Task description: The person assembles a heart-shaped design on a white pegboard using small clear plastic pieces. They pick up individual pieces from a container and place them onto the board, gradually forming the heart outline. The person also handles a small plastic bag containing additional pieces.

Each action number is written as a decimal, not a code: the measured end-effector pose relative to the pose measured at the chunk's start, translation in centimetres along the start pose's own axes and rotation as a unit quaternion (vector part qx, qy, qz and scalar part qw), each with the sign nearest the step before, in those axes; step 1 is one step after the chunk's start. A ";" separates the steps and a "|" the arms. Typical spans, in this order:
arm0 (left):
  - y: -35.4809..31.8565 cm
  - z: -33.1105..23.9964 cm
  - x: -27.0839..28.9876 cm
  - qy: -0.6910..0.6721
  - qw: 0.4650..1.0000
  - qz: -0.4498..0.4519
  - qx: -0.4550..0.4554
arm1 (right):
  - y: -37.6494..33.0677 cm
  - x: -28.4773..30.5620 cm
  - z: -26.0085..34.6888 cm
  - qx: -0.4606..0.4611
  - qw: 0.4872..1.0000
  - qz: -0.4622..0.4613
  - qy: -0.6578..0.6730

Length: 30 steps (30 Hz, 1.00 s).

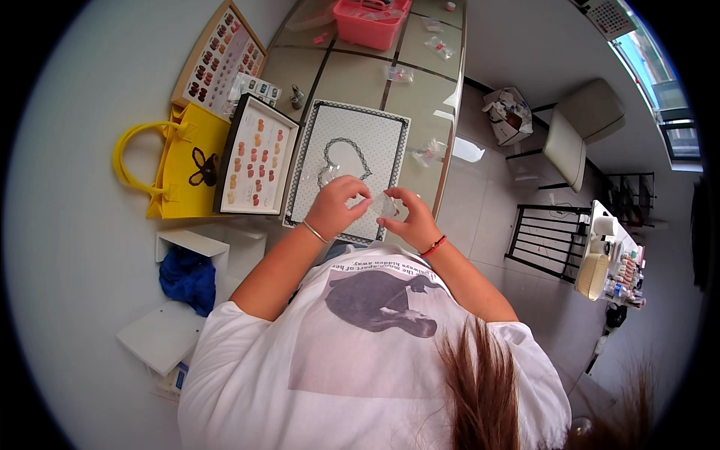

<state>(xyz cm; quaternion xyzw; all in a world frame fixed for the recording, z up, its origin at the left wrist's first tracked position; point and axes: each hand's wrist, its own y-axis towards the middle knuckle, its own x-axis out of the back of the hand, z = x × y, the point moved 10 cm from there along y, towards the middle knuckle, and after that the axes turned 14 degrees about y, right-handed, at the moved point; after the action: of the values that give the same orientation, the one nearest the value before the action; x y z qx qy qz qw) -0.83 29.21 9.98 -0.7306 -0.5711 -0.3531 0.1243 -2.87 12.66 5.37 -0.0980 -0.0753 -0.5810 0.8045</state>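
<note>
Both hands, left hand [335,206] and right hand [409,217], pinch a small clear packet [386,206] between narrow fingers, raised above the patterned mat [319,142] for inspection.

A glass-topped table [420,52] stands on a pale tiled floor [480,202]. A cream chair [581,127] sits near the bright window [660,75]; a black rack [544,240], perhaps metal, stands beside it.

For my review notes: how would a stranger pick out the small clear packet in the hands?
Start at the tiled table and find the dotted white mat with a chain heart. At its near edge, left hand and right hand pinch a small clear packet; unlike the other packets, it's held off the table.
</note>
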 end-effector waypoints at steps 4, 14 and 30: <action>0.2 -1.4 -1.3 0.046 0.997 0.024 -0.050 | 0.1 -0.1 0.3 0.004 1.000 0.000 0.011; -2.6 13.7 -1.3 0.013 0.978 -0.026 0.208 | -0.6 0.5 -0.7 -0.021 1.000 -0.014 0.016; -7.2 23.3 -5.8 0.223 0.933 0.039 0.281 | -1.1 0.8 -1.7 -0.044 0.999 -0.015 0.024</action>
<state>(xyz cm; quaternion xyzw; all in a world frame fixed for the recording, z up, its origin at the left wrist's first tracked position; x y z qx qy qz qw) 0.64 40.85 -12.20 -0.5903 -0.5755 -0.3266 0.4623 -3.68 11.18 3.99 -0.1185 -0.0312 -0.5977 0.7923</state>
